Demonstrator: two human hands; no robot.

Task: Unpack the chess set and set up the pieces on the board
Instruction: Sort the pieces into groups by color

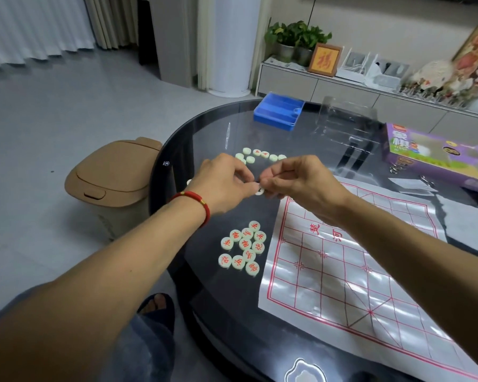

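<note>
Sorting the xiangqi pieces before anything goes on the board. Best way, I reckon, is to get every disc face up first, grouped by colour, then place them; hunting for characters mid-setup is a pain.

Right now both hands are over the dark glass table [204, 139], just off the far left corner of the paper board [342, 271]. My left hand [221, 186] and right hand [301, 186] have fingers curled in and meet at one pale disc [259, 191] with what looks like a dark mark on it. I seem to be pinching it between the fingertips of both hands, though exactly which fingers touch it is hard to make out. Neither hand is spread open.

The near cluster of red-lettered pieces [243, 248] sits face up beside the board's left edge. A second lot [260, 155] lies further back, mostly blank side up, so those need flipping. Nothing is on the board yet.

The blue storage case [278, 111] and its clear lid [345, 119] are at the far side, and the purple box [436, 153] is off to the right.
</note>
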